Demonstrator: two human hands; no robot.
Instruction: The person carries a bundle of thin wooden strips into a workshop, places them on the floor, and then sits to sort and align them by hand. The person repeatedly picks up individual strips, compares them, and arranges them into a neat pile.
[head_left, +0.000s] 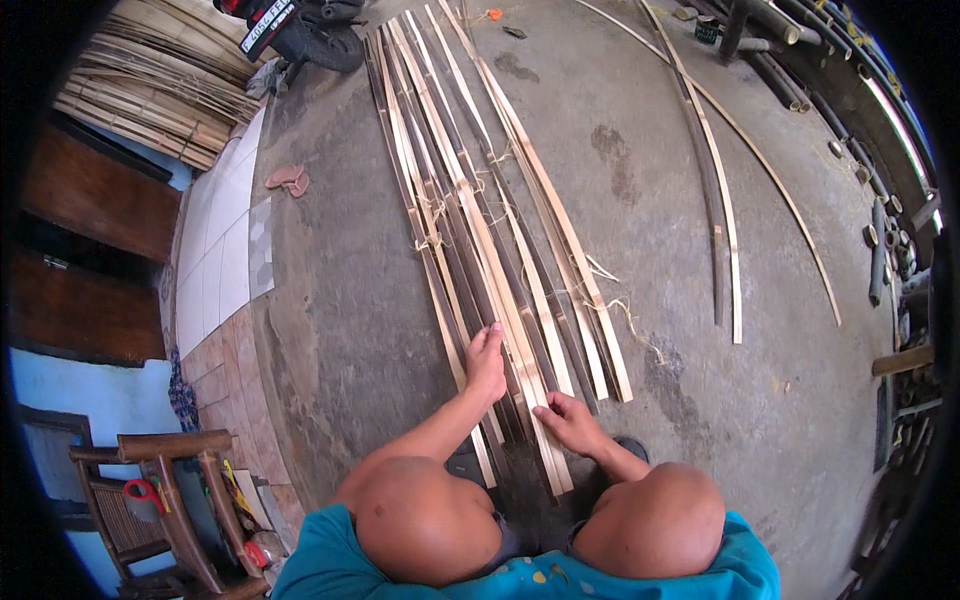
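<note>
Long split bamboo strips (500, 268) lie lengthwise on the concrete, pale on one face and dark on the other, running from far off to my feet. Thin pale ties (430, 241) bind some of them together. With its thumb on top, my left hand (486, 364) is closed on the left edge of the middle bamboo strips. Nearer to me, my right hand (571, 422) pinches the right edge of these same strips close to their near end. The undersides of the strips and some of my fingers are hidden. Both hands sit just beyond my bent knees.
Loose bamboo strips (733, 250) lie apart on the right. Cut bamboo poles (780, 82) line the right side. At far left are stacked bamboo strips (160, 85) and a parked motorbike (318, 42). A bamboo chair (170, 500) stands near left, with red-handled scissors (146, 494) on it.
</note>
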